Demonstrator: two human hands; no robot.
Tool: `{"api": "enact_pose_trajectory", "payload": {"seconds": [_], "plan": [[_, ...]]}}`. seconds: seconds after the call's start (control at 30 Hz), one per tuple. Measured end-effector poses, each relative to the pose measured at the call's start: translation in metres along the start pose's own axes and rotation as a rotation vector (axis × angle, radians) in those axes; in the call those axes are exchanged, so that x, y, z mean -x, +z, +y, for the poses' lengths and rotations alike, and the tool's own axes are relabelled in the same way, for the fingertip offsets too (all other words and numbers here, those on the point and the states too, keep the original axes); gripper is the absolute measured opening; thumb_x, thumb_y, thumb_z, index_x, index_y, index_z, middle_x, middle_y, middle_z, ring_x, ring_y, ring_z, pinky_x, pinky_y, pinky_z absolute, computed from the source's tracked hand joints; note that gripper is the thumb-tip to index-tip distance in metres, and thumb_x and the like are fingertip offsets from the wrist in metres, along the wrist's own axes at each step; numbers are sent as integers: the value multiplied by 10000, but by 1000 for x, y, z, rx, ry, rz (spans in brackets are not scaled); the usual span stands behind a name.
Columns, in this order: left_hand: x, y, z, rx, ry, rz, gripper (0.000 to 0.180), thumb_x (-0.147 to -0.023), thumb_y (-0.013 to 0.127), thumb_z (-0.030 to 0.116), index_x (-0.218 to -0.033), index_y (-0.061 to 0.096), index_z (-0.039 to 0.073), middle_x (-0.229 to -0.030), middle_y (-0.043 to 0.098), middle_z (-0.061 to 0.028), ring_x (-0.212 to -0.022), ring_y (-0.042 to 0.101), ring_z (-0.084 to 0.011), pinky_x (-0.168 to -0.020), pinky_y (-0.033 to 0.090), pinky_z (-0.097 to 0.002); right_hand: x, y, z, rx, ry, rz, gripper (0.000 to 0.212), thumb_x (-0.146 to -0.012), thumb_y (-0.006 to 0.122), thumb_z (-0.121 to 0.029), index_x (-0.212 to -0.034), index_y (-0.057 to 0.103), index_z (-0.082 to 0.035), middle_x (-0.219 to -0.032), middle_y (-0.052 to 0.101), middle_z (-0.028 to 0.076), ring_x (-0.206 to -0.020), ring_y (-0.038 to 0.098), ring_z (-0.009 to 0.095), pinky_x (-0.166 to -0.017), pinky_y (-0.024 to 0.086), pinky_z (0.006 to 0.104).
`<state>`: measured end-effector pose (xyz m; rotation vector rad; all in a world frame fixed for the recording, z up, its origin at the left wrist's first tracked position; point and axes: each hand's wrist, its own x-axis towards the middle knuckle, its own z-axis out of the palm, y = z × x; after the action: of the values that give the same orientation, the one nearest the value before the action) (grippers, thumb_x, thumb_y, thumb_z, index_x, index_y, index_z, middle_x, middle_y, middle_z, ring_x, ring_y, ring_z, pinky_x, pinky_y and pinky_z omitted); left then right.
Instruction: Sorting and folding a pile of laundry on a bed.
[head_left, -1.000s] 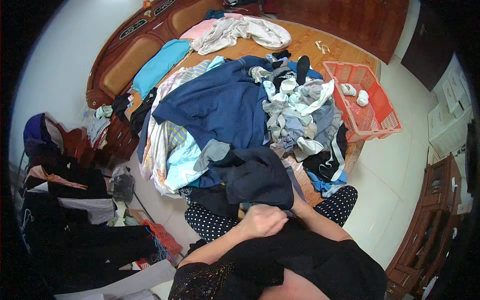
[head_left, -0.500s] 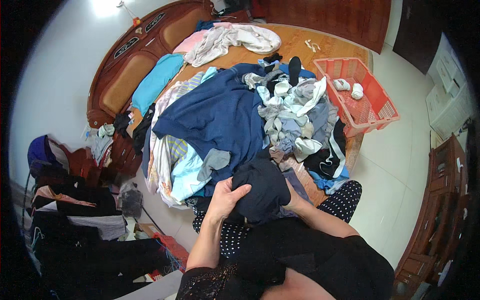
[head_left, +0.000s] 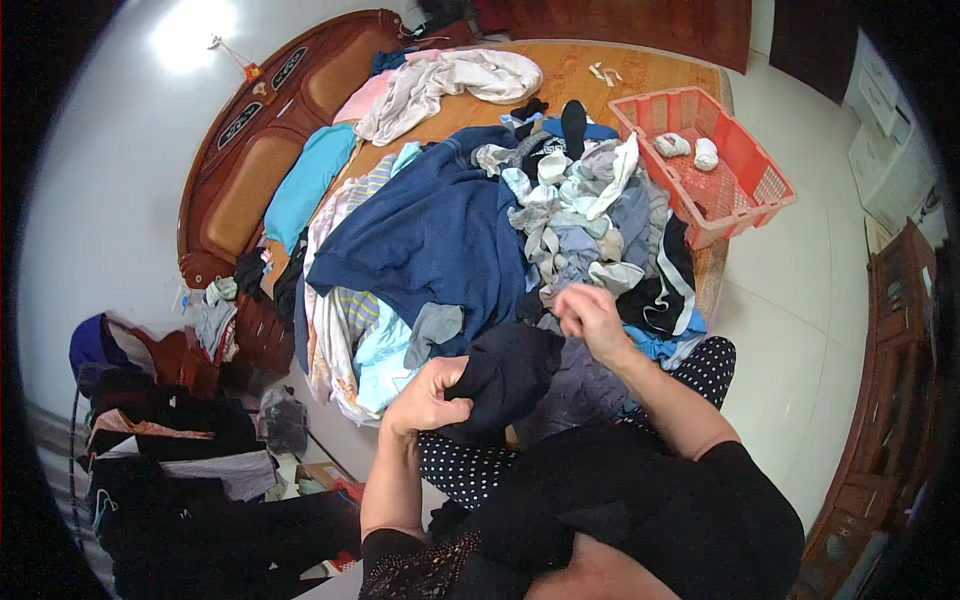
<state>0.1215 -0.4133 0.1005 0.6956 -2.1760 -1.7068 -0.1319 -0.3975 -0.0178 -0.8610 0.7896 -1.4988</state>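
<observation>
A wooden bed (head_left: 575, 62) is heaped with clothes (head_left: 420, 240); a red basket (head_left: 755, 212) is set at its far right, above pale floor tiles (head_left: 790, 280). Near its close edge, a dark, bunched cloth (head_left: 518, 370) is gripped by the left hand (head_left: 428, 397); the right hand (head_left: 596, 322) is curled, its contents impossible to tell.

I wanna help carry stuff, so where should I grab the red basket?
Probably hold the red basket by its right-hand rim, coming from over the floor: that edge stands clear, while the clothes pile crowds its left.
</observation>
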Motion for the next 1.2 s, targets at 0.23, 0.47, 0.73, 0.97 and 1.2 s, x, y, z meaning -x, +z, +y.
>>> {"api": "enact_pose_trajectory", "payload": {"seconds": [0.23, 0.47, 0.73, 0.97, 1.2], "plan": [[-31, 12, 18, -45, 137, -368, 128, -620, 575, 75, -643, 518, -37, -664, 536, -122, -649, 536, -228, -667, 426, -340, -42, 41, -36, 194, 21, -908, 547, -980, 237, -366, -1136, 587, 25, -1223, 549, 142, -1218, 430, 238, -1036, 286, 353], [-6, -7, 31, -48, 27, -245, 218, -619, 532, 37, -789, 579, -92, -748, 603, -84, -709, 543, -117, -633, 435, -282, -28, 28, -19, 271, 465, -974, 465, -928, 424, -402, -760, 576, 4, -722, 517, -9, -691, 459, 102, -687, 382, 279], [24, -29, 15, 139, -240, 51, 191, -650, 478, -45, -781, 614, -67, -675, 549, 56, -604, 473, -31, -553, 403, -187, -40, 1, -35, 216, 127, -837, 276, -848, 617, -257, -713, 566, -21, -705, 486, -40, -680, 430, 85, -642, 350, 241], [20, -30, 1, 216, -257, -1, 315, -694, 553, 8, -998, 590, -61, -874, 613, -6, -784, 550, -66, -717, 441, -207, -32, 15, -36, 148, 180, -767, 290, -857, 618, -290, -784, 610, -9, -751, 558, -12, -718, 493, 88, -672, 392, 237], [-6, -3, -33, 450, -225, -201, 328, -806, 667, 170, -1042, 597, -47, -943, 627, -8, -831, 553, -62, -763, 443, -214, -37, 45, -26, 201, 174, -890, 227, -861, 618, -238, -796, 621, -20, -720, 550, -57, -678, 476, 38, -621, 386, 209]]}}
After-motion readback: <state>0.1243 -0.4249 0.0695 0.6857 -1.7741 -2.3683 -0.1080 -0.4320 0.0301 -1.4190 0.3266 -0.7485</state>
